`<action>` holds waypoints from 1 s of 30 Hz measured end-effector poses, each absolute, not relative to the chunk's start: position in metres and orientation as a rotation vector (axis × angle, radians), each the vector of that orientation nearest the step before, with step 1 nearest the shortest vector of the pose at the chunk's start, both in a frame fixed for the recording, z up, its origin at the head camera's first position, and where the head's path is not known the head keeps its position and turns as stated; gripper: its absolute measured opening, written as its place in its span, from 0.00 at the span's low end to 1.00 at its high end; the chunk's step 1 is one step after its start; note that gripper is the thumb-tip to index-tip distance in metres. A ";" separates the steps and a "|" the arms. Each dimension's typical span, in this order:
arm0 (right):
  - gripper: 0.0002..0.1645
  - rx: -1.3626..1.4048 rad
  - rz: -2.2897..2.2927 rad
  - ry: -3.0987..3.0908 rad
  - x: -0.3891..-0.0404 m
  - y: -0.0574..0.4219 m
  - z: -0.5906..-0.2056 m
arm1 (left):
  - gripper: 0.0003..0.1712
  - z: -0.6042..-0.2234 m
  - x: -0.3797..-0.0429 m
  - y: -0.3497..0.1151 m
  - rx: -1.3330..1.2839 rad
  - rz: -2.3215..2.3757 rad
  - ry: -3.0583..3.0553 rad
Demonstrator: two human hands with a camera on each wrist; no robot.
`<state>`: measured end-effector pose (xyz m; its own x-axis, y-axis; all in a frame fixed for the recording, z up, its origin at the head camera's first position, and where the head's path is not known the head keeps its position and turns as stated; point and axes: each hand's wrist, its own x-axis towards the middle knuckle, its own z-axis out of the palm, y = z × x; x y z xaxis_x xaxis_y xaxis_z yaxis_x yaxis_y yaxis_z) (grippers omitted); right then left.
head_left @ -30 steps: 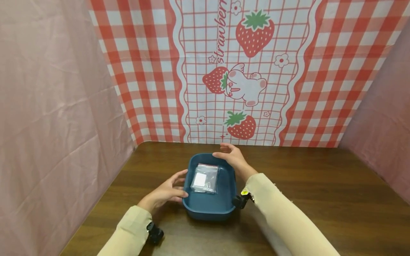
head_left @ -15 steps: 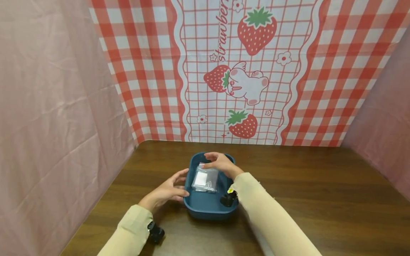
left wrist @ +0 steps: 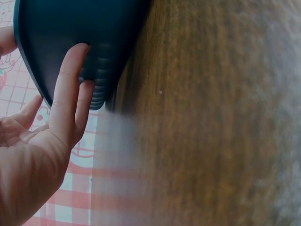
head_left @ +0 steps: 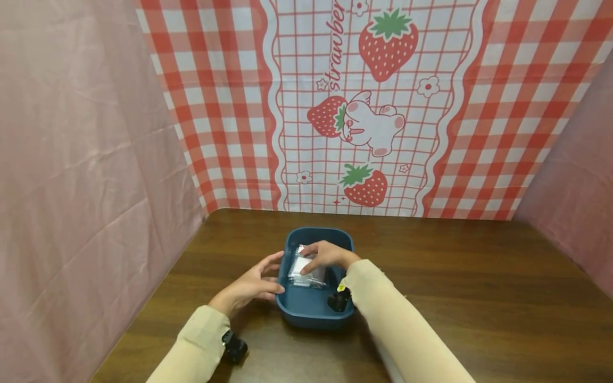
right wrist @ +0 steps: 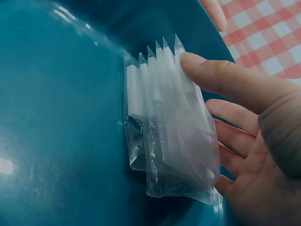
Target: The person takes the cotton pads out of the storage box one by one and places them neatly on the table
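A stack of several clear zip bags (head_left: 298, 265), with white pieces showing in them, lies in a blue rectangular bin (head_left: 316, 321). My right hand (head_left: 330, 255) reaches down into the bin over the stack. In the right wrist view, its thumb tip touches the nearest bag (right wrist: 188, 127), while the other fingers stay spread along the stack's far side. At the bin's left wall my left hand (head_left: 249, 285) rests with fingers extended; in the left wrist view, two fingers (left wrist: 70, 89) lie along the outside of the wall.
The bin stands on a brown wooden table (head_left: 445, 276). A red-and-white strawberry-print cloth (head_left: 364, 122) hangs behind the table. Pink curtains (head_left: 91, 175) close off both sides. A small black camera (head_left: 338, 301) on the right wrist hangs inside the bin's right wall.
My right hand has moved from the bin's far right rim leftward and down over the zip bags. My left hand has stayed at the left wall.
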<state>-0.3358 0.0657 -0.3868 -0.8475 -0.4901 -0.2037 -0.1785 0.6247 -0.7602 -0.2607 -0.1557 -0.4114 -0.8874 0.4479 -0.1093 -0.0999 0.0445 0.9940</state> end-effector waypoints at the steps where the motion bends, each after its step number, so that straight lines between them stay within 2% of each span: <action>1: 0.34 -0.549 -1.059 2.462 -0.335 0.065 -0.386 | 0.49 -0.411 -0.261 -0.156 0.349 1.899 1.940; 16: 0.32 -0.675 -0.896 2.550 -0.336 0.065 -0.387 | 0.49 -0.414 -0.261 -0.155 0.353 1.909 1.937; 30: 0.32 -0.796 -1.008 2.567 -0.334 0.065 -0.372 | 0.50 -0.414 -0.261 -0.155 0.331 1.908 1.945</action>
<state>-0.3338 0.0651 -0.3715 -0.8125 -0.5809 -0.0480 -0.3930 0.6068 -0.6909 -0.2612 -0.1555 -0.4137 -0.8944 0.4328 -0.1126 -0.1042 0.0432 0.9936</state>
